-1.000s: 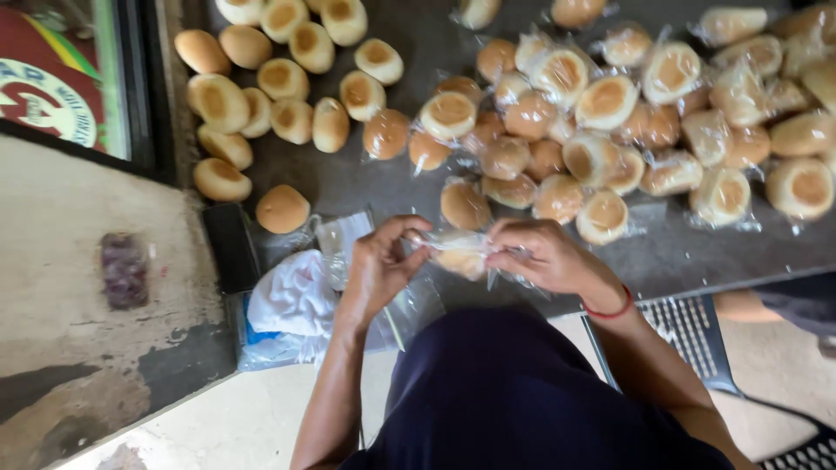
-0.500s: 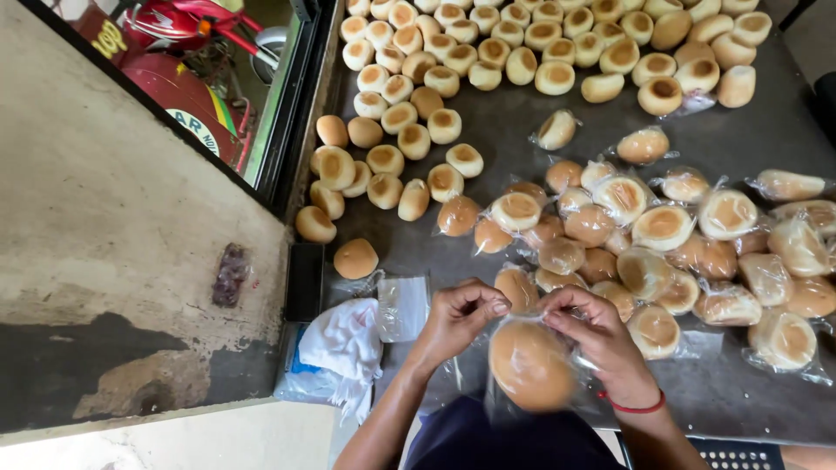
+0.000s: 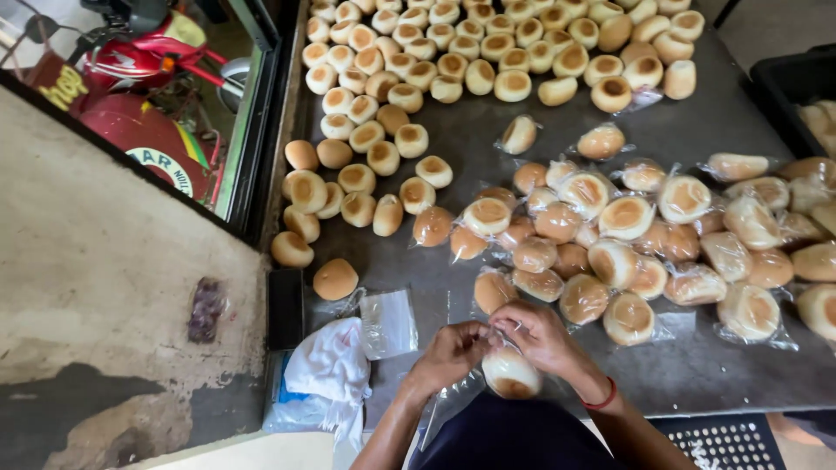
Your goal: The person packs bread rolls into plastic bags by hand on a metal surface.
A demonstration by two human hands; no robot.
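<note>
My left hand (image 3: 451, 352) and my right hand (image 3: 542, 335) meet at the near edge of a dark metal table (image 3: 697, 130). Together they pinch the mouth of a clear plastic bag with a round golden bun (image 3: 511, 374) inside it. The bagged bun hangs just below my fingers, close to my dark clothing. A red band circles my right wrist. A heap of bagged buns (image 3: 610, 235) lies just beyond my hands. Unwrapped buns (image 3: 418, 78) cover the far left of the table.
A stack of empty clear bags (image 3: 387, 322) and a white cloth (image 3: 326, 374) lie at the table's near left corner. One loose bun (image 3: 335, 278) sits near them. A black crate (image 3: 797, 83) stands at the right. A red motorbike (image 3: 148, 78) shows beyond the window at the left.
The view has shifted toward the table's far end. The bagged bun has come closer to my body and my fingers have gathered at the bag's mouth.
</note>
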